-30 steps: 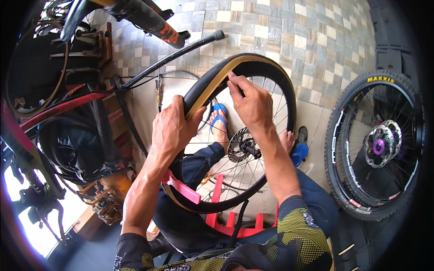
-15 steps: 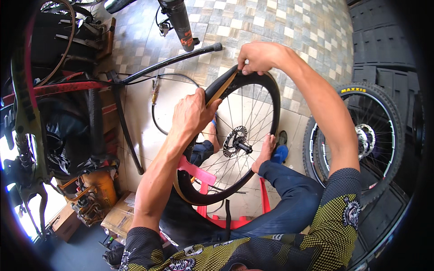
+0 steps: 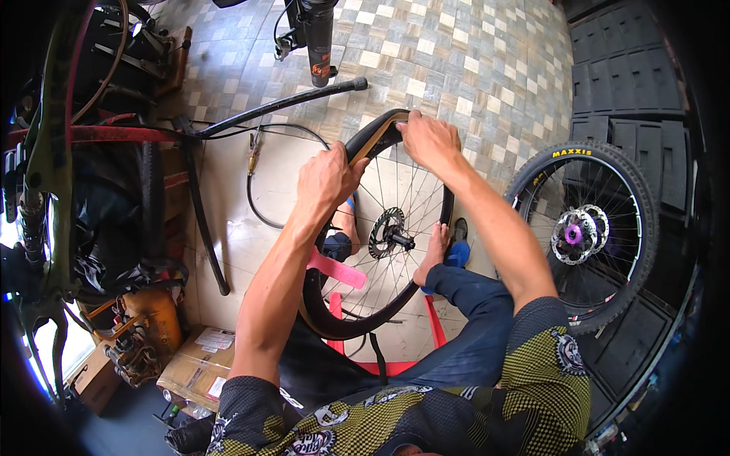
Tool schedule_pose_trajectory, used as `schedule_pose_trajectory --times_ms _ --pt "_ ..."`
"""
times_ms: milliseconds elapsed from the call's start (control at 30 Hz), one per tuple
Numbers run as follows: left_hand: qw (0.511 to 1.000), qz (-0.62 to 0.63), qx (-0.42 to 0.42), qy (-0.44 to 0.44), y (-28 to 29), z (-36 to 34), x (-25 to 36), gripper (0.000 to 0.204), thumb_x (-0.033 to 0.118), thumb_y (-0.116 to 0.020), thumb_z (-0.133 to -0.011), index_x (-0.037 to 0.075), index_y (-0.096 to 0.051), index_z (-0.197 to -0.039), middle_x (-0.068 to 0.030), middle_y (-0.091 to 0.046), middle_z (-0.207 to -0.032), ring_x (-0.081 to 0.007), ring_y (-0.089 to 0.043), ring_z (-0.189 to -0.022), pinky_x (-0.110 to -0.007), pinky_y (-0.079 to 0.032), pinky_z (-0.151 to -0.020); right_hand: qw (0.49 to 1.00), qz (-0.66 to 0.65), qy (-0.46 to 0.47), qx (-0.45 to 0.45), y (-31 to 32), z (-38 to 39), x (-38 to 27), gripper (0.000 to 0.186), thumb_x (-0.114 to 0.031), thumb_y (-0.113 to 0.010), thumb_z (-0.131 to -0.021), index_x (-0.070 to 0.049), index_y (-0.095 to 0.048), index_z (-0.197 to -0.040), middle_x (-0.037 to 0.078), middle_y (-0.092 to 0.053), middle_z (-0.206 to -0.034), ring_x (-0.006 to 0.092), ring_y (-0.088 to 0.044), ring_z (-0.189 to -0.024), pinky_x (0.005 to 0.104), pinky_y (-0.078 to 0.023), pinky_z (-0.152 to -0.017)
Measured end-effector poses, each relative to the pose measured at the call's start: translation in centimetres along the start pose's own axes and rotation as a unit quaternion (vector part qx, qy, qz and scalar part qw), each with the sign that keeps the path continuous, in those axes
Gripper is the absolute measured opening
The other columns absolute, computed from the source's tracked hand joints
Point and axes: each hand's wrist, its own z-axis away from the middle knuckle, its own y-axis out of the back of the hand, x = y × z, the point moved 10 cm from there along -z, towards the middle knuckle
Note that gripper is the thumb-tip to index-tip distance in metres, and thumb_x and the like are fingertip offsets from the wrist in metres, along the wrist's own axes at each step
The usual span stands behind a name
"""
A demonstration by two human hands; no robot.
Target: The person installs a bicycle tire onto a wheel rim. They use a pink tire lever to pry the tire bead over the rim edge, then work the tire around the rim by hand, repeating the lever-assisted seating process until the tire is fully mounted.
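A bicycle wheel stands tilted between my legs, with a deep black rim [image 3: 447, 199], thin spokes and a disc rotor [image 3: 386, 233] at its hub. A black tyre [image 3: 372, 131] with a tan sidewall bulges away from the rim along the far upper part. My left hand [image 3: 325, 178] grips the tyre at the upper left, thumb on the tan sidewall. My right hand [image 3: 430, 142] is closed on the tyre at the top, thumb toward the far side. My bare foot [image 3: 435, 247] is beside the wheel's right side.
A pink plastic piece [image 3: 340, 271] and a red frame [image 3: 435, 323] are by the wheel. At right, a knobby-tyred wheel [image 3: 645, 235] leans against black panels. An air hose [image 3: 252, 186], black stand leg [image 3: 285, 105] and bicycle fork [image 3: 319, 49] lie ahead; a cardboard box [image 3: 199, 361] sits left.
My right hand has shifted round the tyre and its wrist has dropped, so the forearm now comes up from below. The tyre bulges more at the top. My left hand keeps its grip.
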Motion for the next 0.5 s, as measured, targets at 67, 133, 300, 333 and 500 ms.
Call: schedule_pose_trajectory --times_ms 67,133,300,333,500 --pt "1.0 0.005 0.005 -0.005 0.0 -0.1 0.1 0.05 0.045 -0.076 -0.097 -0.004 -0.065 -0.099 -0.0297 -0.074 -0.082 -0.0486 -0.075 -0.079 -0.056 -0.059 -0.073 0.995 -0.078 -0.056 0.017 -2.6 0.5 1.4 0.046 -0.04 -0.051 -0.112 0.005 -0.064 -0.114 0.033 -0.075 -0.095 0.0509 -0.075 -0.09 0.0602 -0.058 -0.082" --pt "1.0 -0.004 0.007 -0.02 -0.2 0.0 0.4 0.05 0.045 -0.076 -0.097 -0.004 -0.065 -0.099 -0.0296 -0.074 -0.081 -0.0487 -0.075 -0.078 -0.057 -0.059 -0.072 0.981 -0.152 -0.115 0.035 -6.4 1.6 1.9 0.044 -0.042 -0.051 -0.112 0.001 -0.061 -0.113 0.035 -0.074 -0.094 0.0544 -0.074 -0.092 0.0622 -0.056 -0.082" --pt "1.0 -0.008 0.009 -0.016 -0.2 -0.2 -0.2 0.051 0.046 -0.077 -0.096 -0.003 -0.064 -0.098 -0.0284 -0.073 -0.078 -0.0489 -0.074 -0.076 -0.057 -0.058 -0.071 0.924 -0.327 -0.072 0.183 -8.2 1.1 2.1 0.033 -0.037 -0.058 -0.11 -0.004 -0.056 -0.111 0.031 -0.072 -0.092 0.0565 -0.068 -0.092 0.0646 -0.05 -0.077" --pt "1.0 -0.004 0.01 -0.007 -0.3 -0.1 -0.6 0.051 0.047 -0.077 -0.096 -0.002 -0.063 -0.097 -0.0278 -0.073 -0.078 -0.0489 -0.073 -0.077 -0.057 -0.057 -0.071 0.924 -0.332 -0.065 0.181 -8.5 1.1 1.9 0.033 -0.037 -0.058 -0.11 -0.004 -0.057 -0.111 0.031 -0.072 -0.091 0.0566 -0.068 -0.092 0.0644 -0.05 -0.077" --pt "1.0 -0.009 0.008 0.0 -0.4 -0.4 -0.6 0.051 0.047 -0.077 -0.096 -0.001 -0.061 -0.095 -0.0273 -0.072 -0.077 -0.049 -0.072 -0.077 -0.057 -0.056 -0.07 0.913 -0.362 -0.028 0.187 -8.5 0.9 1.9 0.031 -0.035 -0.059 -0.11 -0.004 -0.056 -0.108 0.031 -0.071 -0.088 0.0563 -0.068 -0.09 0.0633 -0.051 -0.073"
